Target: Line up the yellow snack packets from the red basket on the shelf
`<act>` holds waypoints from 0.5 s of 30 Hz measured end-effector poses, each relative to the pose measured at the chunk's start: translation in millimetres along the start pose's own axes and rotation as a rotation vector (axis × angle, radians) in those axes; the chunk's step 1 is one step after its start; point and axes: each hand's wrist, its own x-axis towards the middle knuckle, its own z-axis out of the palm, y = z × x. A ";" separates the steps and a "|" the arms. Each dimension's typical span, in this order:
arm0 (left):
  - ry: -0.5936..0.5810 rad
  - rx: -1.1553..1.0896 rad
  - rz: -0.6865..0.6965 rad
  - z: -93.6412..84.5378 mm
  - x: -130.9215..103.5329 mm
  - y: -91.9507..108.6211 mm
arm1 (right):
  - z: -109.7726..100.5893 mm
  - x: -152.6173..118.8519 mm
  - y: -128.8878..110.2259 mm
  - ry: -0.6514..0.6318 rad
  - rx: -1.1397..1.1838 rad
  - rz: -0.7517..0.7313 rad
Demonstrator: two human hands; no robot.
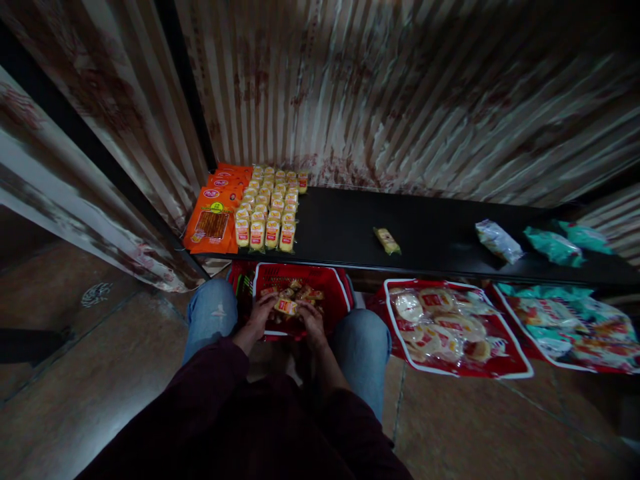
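Observation:
Between my knees, over a red basket (345,293) with a white rim, I hold a small wrapped snack cake (286,306) with a yellow and red label. My left hand (262,313) has its fingers closed at the cake's left end. At the right end, the fingers of my right hand (311,319) are closed on it too. More small wrapped cakes (307,292) lie loose in the basket below. On the black shelf ahead, similar yellow cakes (273,207) stand upright in several close rows.
Orange snack bags (213,213) overlap at the shelf's left end. One wrapped cake (387,241) lies mid-shelf on the black shelf (340,220). Farther right are a pale packet (499,241) and teal packets (554,245). Below stand a basket of round packaged pastries (435,327) and one of teal bags (575,327).

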 end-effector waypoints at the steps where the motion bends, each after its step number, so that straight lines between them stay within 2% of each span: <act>1: -0.012 -0.010 -0.010 -0.1 0.0 -1.3 | 0.0 -0.3 -1.5 0.007 0.024 0.015; 5: -0.009 -0.138 -0.141 0.8 -1.6 -7.4 | 1.8 -0.3 0.5 0.082 0.130 0.096; 8: -0.014 -0.230 -0.216 3.8 -5.5 -12.5 | 3.9 0.0 9.8 0.080 0.224 0.100; 12: -0.050 -0.124 -0.254 9.1 -13.1 -17.2 | 4.7 0.5 22.6 0.021 0.241 0.051; 15: -0.093 -0.052 -0.207 12.7 -16.4 -16.5 | 4.4 1.5 27.0 0.039 0.159 0.019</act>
